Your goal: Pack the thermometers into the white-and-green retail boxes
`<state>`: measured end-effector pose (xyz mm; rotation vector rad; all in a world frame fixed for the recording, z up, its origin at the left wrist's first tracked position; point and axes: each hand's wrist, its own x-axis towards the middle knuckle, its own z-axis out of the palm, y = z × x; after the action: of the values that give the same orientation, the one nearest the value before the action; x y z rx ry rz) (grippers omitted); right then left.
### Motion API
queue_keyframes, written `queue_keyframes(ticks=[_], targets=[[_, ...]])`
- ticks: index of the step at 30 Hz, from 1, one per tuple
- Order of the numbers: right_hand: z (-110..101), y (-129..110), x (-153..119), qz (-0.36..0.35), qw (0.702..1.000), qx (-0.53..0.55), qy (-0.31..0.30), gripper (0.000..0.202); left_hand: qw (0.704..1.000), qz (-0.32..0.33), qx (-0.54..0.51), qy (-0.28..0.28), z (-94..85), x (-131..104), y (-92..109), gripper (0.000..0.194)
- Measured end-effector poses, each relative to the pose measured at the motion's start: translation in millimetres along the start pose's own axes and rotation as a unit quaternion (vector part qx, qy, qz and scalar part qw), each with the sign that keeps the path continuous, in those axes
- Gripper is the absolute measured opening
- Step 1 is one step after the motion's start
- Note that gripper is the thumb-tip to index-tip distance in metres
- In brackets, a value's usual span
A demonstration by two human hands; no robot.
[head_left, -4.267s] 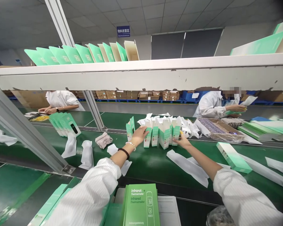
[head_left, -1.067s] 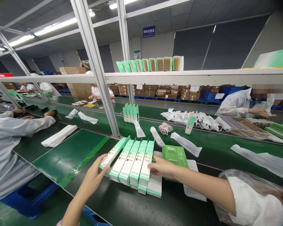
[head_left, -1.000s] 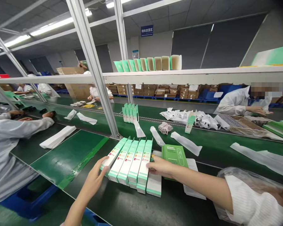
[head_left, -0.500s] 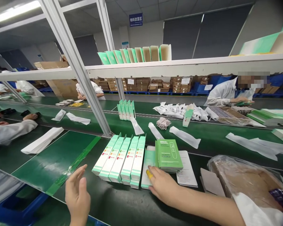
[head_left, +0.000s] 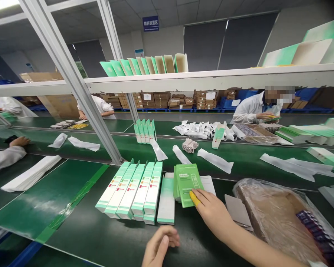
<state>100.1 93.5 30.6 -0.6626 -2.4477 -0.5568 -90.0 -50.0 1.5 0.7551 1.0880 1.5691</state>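
Observation:
My right hand (head_left: 211,208), with a yellow cover on one finger, has its fingers over the lower right corner of the top green booklet (head_left: 187,183). That booklet sits askew on a stack of the same kind; its printing names an infrared thermometer. My left hand (head_left: 160,244) is in front, near the table edge, holding nothing, with fingers loosely bent and thumb apart. Left of the booklets lies a flat green-and-white carton (head_left: 166,207). Beside it, several upright-edged green-and-white boxes (head_left: 130,189) lie in a row. White printed sheets (head_left: 208,183) show partly behind my right hand.
A plastic-lined cardboard box (head_left: 278,218) stands at the right, beside grey cards (head_left: 238,211). White pouches (head_left: 215,160) lie on the green conveyor belt (head_left: 253,163). A metal post (head_left: 83,104) and shelf (head_left: 225,78) frame the bench. Co-workers sit across and at the left.
My right hand has moved from the flat carton to the green booklets, and the top one has shifted toward me. My left hand has moved right. The view has turned slightly.

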Motion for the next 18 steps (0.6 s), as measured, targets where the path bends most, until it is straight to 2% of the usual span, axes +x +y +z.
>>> queue_keyframes(ticks=[2,3,6,8,10,12,15,18], targets=[[-19,-16,-17,-0.045,0.997,0.053,0.029,0.030,0.981,-0.136,-0.137,-0.011,18.6,5,-15,0.059],[-30,-25,-24,-0.063,0.994,0.086,0.038,0.030,0.964,-0.178,-0.196,-0.009,25.6,7,-20,0.068],[-54,-41,-39,-0.082,0.974,0.208,0.040,0.035,0.935,-0.243,-0.257,0.003,37.3,12,-30,0.070],[-58,-32,-44,-0.032,0.968,0.249,0.020,0.035,0.932,-0.271,-0.241,0.019,38.9,14,-32,0.068],[-47,-9,-47,0.036,0.984,0.176,-0.018,0.029,0.922,-0.304,-0.238,0.031,38.3,14,-34,0.073],[-24,17,-51,0.081,0.994,0.039,-0.061,0.023,0.909,-0.330,-0.256,0.018,37.6,12,-36,0.083],[17,41,-61,0.070,0.993,-0.031,-0.091,0.019,0.894,-0.345,-0.284,-0.013,38.3,7,-44,0.093],[33,46,-69,0.028,0.994,-0.025,-0.099,0.019,0.893,-0.355,-0.276,-0.001,40.5,3,-55,0.093]])
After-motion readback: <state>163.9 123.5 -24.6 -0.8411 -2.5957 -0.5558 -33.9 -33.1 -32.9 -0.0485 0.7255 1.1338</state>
